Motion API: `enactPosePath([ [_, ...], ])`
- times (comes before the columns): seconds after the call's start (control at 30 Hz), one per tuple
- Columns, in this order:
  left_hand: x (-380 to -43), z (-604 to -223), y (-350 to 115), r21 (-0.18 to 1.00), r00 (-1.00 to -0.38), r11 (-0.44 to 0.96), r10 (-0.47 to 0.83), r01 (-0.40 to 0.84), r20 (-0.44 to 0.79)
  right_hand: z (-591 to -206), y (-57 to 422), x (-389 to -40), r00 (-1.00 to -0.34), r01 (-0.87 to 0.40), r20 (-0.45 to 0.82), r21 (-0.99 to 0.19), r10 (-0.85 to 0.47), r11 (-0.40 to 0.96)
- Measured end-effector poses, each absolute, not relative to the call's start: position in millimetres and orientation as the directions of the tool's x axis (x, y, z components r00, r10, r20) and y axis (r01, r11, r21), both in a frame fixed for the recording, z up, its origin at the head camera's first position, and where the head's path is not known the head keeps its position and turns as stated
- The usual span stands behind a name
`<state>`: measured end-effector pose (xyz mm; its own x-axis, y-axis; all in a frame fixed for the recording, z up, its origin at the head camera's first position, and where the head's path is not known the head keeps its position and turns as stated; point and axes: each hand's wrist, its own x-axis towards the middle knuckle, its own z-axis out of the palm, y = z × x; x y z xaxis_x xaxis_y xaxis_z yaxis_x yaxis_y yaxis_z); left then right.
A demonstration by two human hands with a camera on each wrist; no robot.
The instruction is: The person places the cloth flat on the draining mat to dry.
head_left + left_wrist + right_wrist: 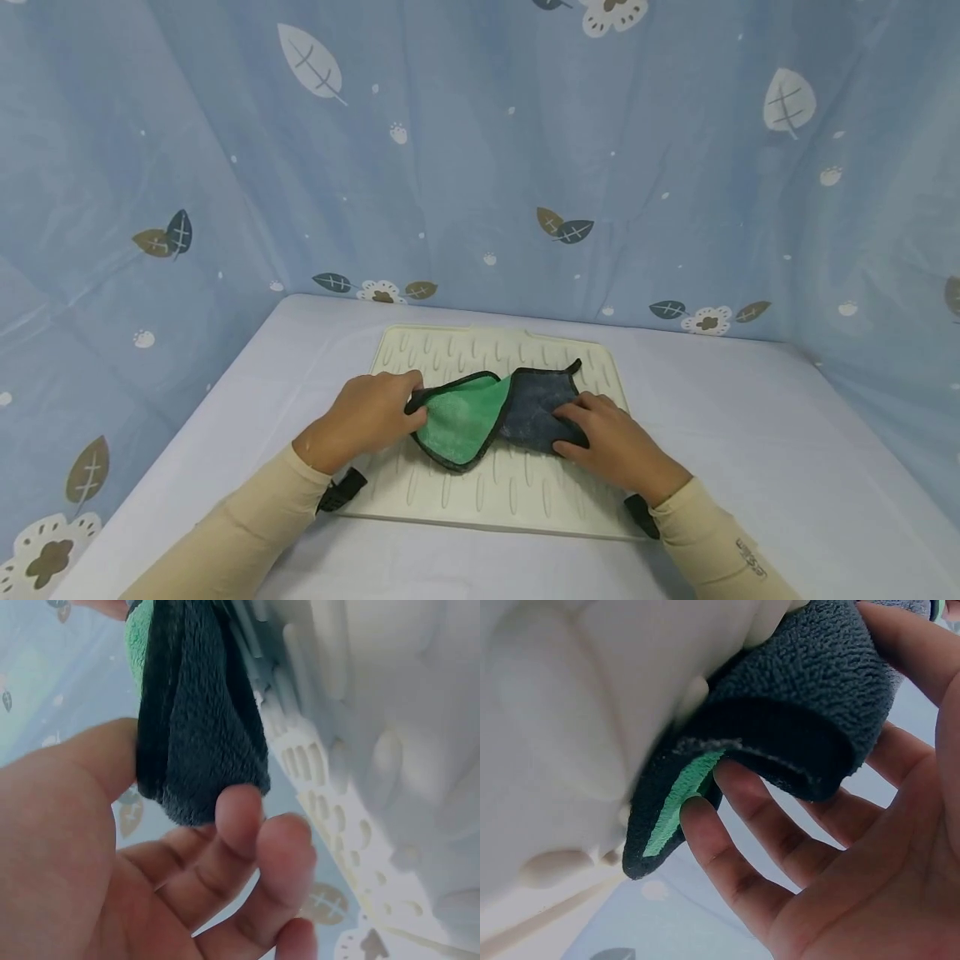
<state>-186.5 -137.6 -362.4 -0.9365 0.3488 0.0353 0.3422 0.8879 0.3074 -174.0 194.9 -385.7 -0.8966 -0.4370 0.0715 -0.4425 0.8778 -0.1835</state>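
Observation:
A cleaning cloth [459, 423] with black edging lies across a cream ribbed mat [487, 500]. Green faces up on its left half and dark grey-blue [536, 408] on its right, with a twist between them. A small black loop [575, 366] sticks up at its far right corner. My left hand [371, 414] pinches the left end, thumb on one side and fingertips on the other, as the left wrist view shows. At the right end, my right hand [611, 442] grips the cloth between thumb and fingers; the right wrist view shows a strip of green underside [682, 799] by the fingertips.
The mat rests on a white-covered table [720, 433], raised ribs all over its surface. A blue curtain [480, 167] printed with leaves and flowers hangs behind and at both sides. Black straps [343, 490] show at both wrists, near the mat's front corners.

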Motion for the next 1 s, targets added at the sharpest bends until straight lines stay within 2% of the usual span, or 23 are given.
enactPosePath([
  [0.3,-188.6,-363.7,-140.4,0.247,-0.939,0.908,0.306,0.337,0.155,-382.3,193.2,-171.8,-0.886,-0.463,0.08,-0.176,-0.456,0.869],
  [0.57,-189.3,-368.8,-141.1,0.231,-0.935,0.912,0.298,0.338,0.19,-382.2,192.8,-171.7,-0.877,-0.481,0.107,-0.176,-0.469,0.859],
  [0.7,-188.4,-368.9,-141.2,0.201,-0.944,0.926,0.293,0.32,0.151,-382.3,192.9,-172.1,-0.879,-0.476,0.107,-0.186,-0.464,0.86],
  [1.0,-183.9,-363.2,-143.0,0.132,-0.96,0.954,0.275,0.268,-0.045,-382.2,192.7,-171.1,-0.879,-0.476,0.107,-0.19,-0.464,0.858],
])
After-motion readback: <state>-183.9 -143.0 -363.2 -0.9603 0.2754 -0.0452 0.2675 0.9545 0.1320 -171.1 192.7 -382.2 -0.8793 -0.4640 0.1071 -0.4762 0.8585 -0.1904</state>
